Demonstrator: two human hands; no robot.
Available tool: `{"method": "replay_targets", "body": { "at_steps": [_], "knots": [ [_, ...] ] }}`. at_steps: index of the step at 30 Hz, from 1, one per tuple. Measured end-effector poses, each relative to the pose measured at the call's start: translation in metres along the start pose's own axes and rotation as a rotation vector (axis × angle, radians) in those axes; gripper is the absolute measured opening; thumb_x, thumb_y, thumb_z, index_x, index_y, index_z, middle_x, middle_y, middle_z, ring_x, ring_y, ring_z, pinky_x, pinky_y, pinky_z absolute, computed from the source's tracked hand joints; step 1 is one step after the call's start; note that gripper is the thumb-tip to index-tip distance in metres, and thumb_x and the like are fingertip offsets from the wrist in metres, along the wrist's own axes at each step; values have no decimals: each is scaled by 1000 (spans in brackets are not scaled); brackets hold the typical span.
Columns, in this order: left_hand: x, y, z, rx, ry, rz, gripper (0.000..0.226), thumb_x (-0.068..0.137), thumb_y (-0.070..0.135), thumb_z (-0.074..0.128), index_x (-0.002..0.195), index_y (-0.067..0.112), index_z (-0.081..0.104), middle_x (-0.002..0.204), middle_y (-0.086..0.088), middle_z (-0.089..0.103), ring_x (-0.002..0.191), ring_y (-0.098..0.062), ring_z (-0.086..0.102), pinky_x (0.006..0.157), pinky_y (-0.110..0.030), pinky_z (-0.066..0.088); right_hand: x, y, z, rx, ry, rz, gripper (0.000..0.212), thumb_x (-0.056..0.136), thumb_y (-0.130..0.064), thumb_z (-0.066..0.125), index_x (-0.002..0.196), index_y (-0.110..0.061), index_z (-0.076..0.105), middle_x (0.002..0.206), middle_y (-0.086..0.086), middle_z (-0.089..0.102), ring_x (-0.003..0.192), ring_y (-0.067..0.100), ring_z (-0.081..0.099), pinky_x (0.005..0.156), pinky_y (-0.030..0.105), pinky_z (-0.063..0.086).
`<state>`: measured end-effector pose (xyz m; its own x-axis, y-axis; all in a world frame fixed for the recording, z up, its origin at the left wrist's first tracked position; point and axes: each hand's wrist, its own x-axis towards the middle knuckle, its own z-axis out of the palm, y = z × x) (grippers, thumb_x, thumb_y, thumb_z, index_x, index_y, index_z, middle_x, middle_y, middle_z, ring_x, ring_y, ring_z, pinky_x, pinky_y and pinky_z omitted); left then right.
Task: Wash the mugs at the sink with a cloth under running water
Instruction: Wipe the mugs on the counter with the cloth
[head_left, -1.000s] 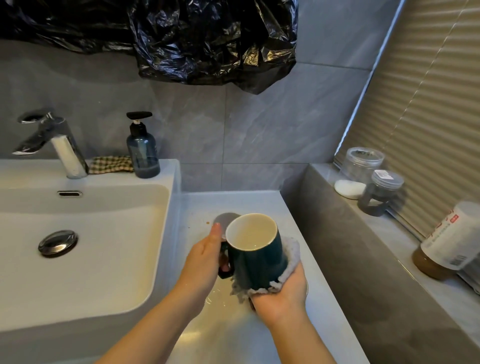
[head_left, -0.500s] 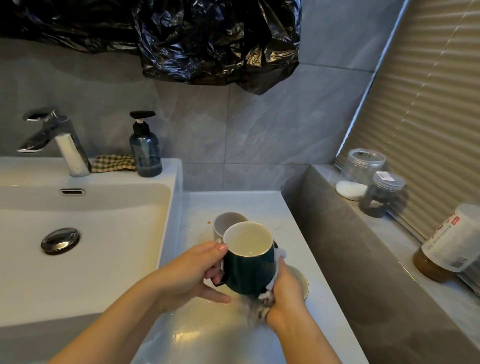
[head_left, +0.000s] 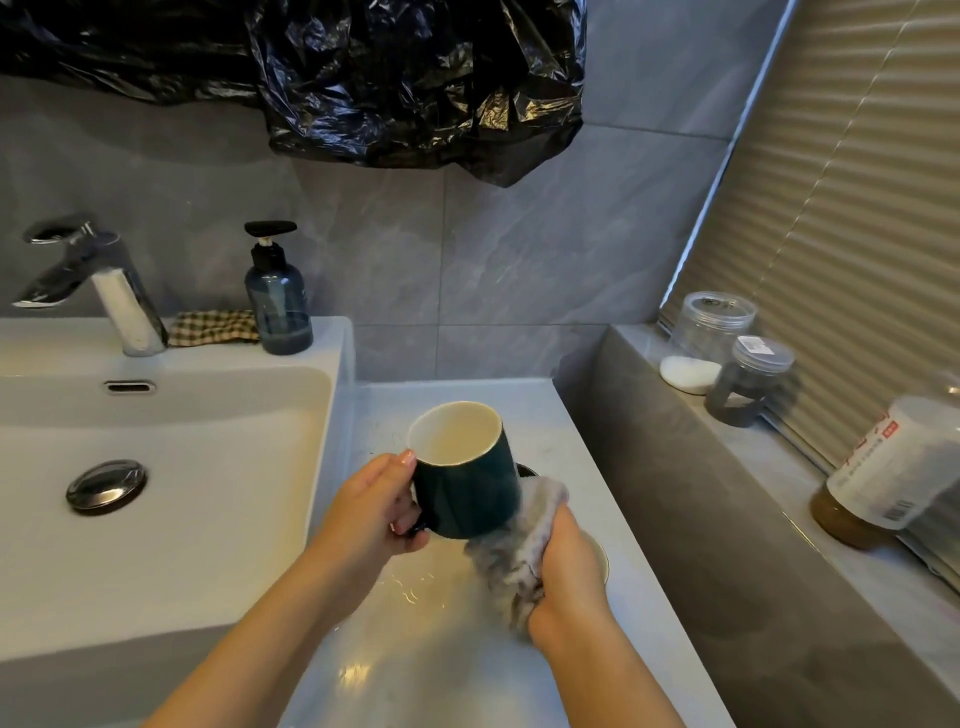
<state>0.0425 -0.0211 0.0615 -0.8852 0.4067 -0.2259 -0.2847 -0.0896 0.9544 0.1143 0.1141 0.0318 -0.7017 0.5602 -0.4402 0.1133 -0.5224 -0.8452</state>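
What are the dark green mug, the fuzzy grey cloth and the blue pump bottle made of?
The dark green mug with cream inside: likely glazed ceramic, thick rim, smooth shiny wall. The fuzzy grey cloth: soft pile fabric, perhaps microfibre; it bunches in the right hand. The blue pump bottle: translucent, probably plastic, possibly tinted glass; light shows through it.

Two bare forearms fill the lower part of the frame. The left forearm (head_left: 270, 639) runs up from the lower left, the right forearm (head_left: 618, 680) from the lower right of centre. Both are uncovered from the frame edge to the wrist. The left hand (head_left: 374, 504), near the middle of the frame, shows a short, rounded thumbnail (head_left: 409, 458) with a glossy pale pink sheen. The right hand (head_left: 569, 577), right of centre, shows its back and knuckles; its nails are hidden.
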Motion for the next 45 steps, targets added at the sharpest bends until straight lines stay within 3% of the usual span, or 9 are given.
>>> {"method": "replay_targets", "body": {
  "at_steps": [7, 9, 11, 16, 21, 27, 30, 35, 45],
  "knots": [
    [3, 6, -9, 427, -78, 33, 39, 95, 26, 51, 57, 18, 43, 40, 13, 36, 41, -6, 34, 48, -19, 33, -12, -9, 14, -1216, -29, -1138, 62, 97, -52, 13, 103, -19, 66, 105, -4, 62, 103, 11, 50, 104, 35, 25],
    [4, 3, -9, 448, -84, 7, 35, 93, 23, 52, 59, 18, 47, 41, 12, 37, 42, -7, 37, 48, -20, 35, -19, -14, 18, -1409, -153, -986, 56, 97, -51, 11, 112, -24, 58, 111, -7, 63, 112, 9, 48, 113, 29, 8],
    [6, 0, -10, 404, -51, -8, 37, 92, 21, 53, 57, 17, 41, 42, 10, 36, 44, -10, 35, 47, -21, 34, -23, -22, 15, -1348, -299, -780, 38, 98, -47, 28, 118, -22, 49, 117, -6, 59, 118, 10, 42, 112, 29, 22],
    [8, 2, -14, 470, -180, 64, 37, 83, 32, 64, 56, 19, 43, 45, 12, 39, 45, -8, 35, 48, -20, 29, -21, -24, 14, -1655, -649, -658, 50, 83, -51, 58, 114, -12, 50, 101, 5, 60, 101, 25, 51, 72, 29, 34],
    [6, -4, -5, 642, -202, 173, 38, 83, 35, 61, 52, 23, 42, 49, 13, 41, 57, -12, 37, 58, -27, 30, -8, -22, 18, -1901, -615, -593, 40, 84, -42, 59, 101, -6, 61, 94, 10, 65, 97, 28, 57, 91, 37, 37],
    [4, -12, -1, 667, -150, 194, 41, 91, 26, 58, 55, 22, 38, 52, 10, 39, 58, -12, 36, 57, -25, 30, -7, -15, 22, -1201, -632, -152, 24, 76, -10, 62, 100, -12, 61, 92, 15, 64, 84, 27, 64, 73, 39, 53],
    [4, -8, -5, 741, -163, 206, 37, 91, 28, 57, 61, 16, 38, 57, 7, 39, 58, -11, 36, 56, -23, 29, -7, -8, 17, -1260, -653, -228, 30, 74, -12, 61, 104, -13, 60, 95, 17, 65, 87, 32, 64, 82, 47, 53],
    [4, -2, -5, 808, -289, 187, 35, 92, 27, 55, 61, 19, 41, 60, 10, 42, 60, -8, 39, 55, -16, 32, -7, -11, 4, -2100, -586, -682, 34, 93, -20, 50, 122, -4, 58, 118, 16, 61, 125, 34, 37, 114, 47, 7],
    [16, 17, -12, 670, -321, 207, 4, 93, 29, 55, 94, 26, 57, 90, 7, 60, 82, -5, 56, 75, -20, 47, -21, -21, 11, -1004, -615, -200, 23, 76, -10, 71, 92, -20, 58, 85, -3, 61, 85, 17, 63, 76, 36, 54]
  ]
}}
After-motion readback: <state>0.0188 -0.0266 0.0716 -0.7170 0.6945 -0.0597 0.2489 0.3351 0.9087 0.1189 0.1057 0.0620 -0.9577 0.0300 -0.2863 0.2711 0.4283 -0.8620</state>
